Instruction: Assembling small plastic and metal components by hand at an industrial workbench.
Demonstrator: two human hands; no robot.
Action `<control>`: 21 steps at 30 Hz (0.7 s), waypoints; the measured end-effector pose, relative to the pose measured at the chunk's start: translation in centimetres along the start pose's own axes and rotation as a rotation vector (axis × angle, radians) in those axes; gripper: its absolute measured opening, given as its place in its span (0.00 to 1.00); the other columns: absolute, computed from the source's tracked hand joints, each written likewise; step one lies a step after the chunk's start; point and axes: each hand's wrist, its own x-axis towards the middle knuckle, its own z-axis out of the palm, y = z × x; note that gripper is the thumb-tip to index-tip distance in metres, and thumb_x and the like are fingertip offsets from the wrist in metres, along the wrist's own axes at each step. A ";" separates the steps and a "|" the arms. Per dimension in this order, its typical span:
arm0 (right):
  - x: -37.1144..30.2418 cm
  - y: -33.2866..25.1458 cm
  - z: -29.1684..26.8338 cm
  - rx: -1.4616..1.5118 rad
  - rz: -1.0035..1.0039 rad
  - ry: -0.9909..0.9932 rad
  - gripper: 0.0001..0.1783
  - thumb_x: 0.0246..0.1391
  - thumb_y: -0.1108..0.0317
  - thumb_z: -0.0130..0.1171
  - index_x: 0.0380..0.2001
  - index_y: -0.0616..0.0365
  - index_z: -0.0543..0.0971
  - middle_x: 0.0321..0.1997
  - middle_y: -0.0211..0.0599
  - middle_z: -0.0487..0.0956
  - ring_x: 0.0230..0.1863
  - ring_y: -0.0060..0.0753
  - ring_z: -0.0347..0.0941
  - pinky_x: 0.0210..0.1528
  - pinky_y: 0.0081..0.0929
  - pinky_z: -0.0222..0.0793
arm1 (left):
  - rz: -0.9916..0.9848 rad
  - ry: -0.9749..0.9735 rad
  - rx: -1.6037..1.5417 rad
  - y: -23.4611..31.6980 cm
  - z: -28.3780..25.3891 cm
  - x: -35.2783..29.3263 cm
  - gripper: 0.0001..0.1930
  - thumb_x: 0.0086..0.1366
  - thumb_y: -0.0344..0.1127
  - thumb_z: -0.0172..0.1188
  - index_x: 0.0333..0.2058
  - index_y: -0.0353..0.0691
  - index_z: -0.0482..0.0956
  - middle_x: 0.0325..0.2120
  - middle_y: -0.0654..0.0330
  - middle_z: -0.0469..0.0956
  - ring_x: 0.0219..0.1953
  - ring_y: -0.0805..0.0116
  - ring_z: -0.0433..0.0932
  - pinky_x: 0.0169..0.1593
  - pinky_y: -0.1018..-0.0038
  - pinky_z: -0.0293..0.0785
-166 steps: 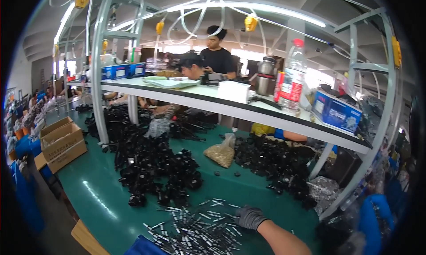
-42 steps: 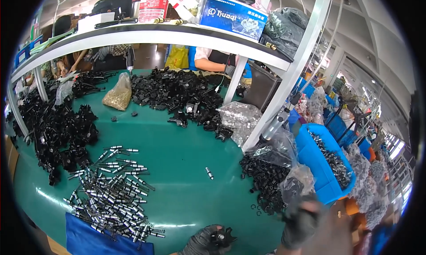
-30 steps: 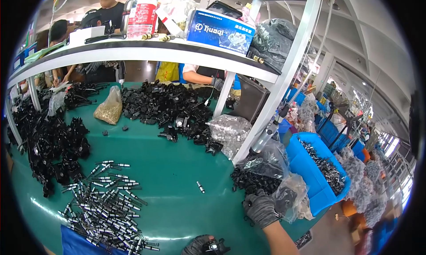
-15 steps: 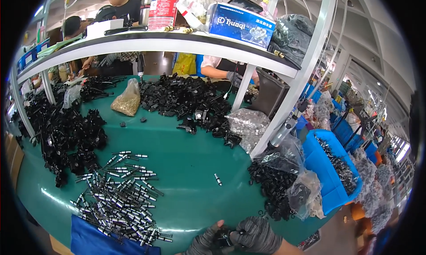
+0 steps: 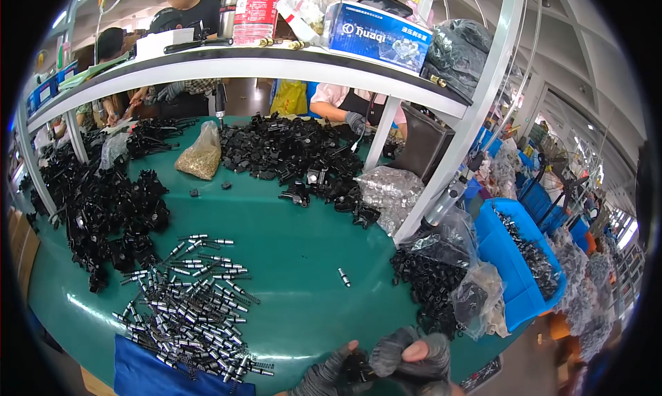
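Note:
At the near edge of the bench, my left hand [image 5: 327, 372], in a grey glove with a bare thumb tip, is closed round a small black part [image 5: 356, 368]. Just right of it is my right hand [image 5: 414, 361], gloved alike, with its bare thumb pressed to curled fingers; what they pinch, if anything, is hidden. To the left lies a heap of silver plungers with springs [image 5: 196, 313]. A single silver plunger [image 5: 344, 277] rests alone on the green bench top [image 5: 296, 244].
Black part heaps lie at left [image 5: 114, 216] and back [image 5: 283, 154]. Small black rings [image 5: 427, 285] and clear plastic bags [image 5: 479, 292] are at right, beside a blue bin [image 5: 507, 285] of metal parts. A shelf [image 5: 276, 70] spans above; co-workers sit behind it.
My right hand has turned and drawn slightly right of the black part, so its thumb now shows. My left hand keeps the part. The whole view has shifted slightly.

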 end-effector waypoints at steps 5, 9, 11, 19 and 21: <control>-1.2 2.6 -2.8 0.302 0.246 0.088 0.14 0.55 0.60 0.62 0.38 0.57 0.75 0.35 0.45 0.73 0.31 0.41 0.70 0.35 0.43 0.69 | 0.026 -0.039 -0.005 -1.4 -0.4 -0.4 0.43 0.57 0.17 0.65 0.68 0.47 0.54 0.55 0.58 0.71 0.58 0.64 0.70 0.60 0.66 0.67; -1.2 3.6 -1.8 0.245 0.128 0.180 0.09 0.57 0.65 0.58 0.32 0.61 0.79 0.30 0.44 0.73 0.27 0.38 0.67 0.31 0.40 0.66 | -0.221 -0.078 -0.224 -4.0 -0.9 -0.1 0.42 0.56 0.17 0.65 0.66 0.44 0.55 0.55 0.57 0.70 0.57 0.63 0.70 0.60 0.66 0.67; 0.4 2.5 0.8 -0.098 -0.162 0.126 0.05 0.59 0.70 0.55 0.33 0.61 0.77 0.23 0.41 0.68 0.24 0.32 0.61 0.27 0.35 0.62 | 0.012 0.003 0.119 -0.8 -0.1 -0.1 0.37 0.57 0.19 0.64 0.64 0.43 0.59 0.53 0.57 0.72 0.56 0.63 0.71 0.62 0.66 0.66; -1.1 1.9 0.5 -0.005 -0.272 0.308 0.26 0.53 0.54 0.67 0.45 0.53 0.66 0.37 0.40 0.69 0.34 0.33 0.67 0.36 0.35 0.66 | -0.175 -0.023 -0.102 -1.8 -0.5 -0.5 0.30 0.56 0.18 0.65 0.56 0.43 0.65 0.50 0.57 0.74 0.56 0.66 0.73 0.58 0.66 0.70; -1.5 2.2 0.3 0.010 -0.208 0.383 0.27 0.51 0.54 0.68 0.45 0.53 0.65 0.36 0.37 0.68 0.37 0.32 0.66 0.36 0.33 0.66 | -0.251 -0.026 -0.134 -2.2 -0.7 -0.5 0.30 0.55 0.16 0.65 0.54 0.44 0.65 0.50 0.57 0.74 0.56 0.66 0.73 0.57 0.66 0.71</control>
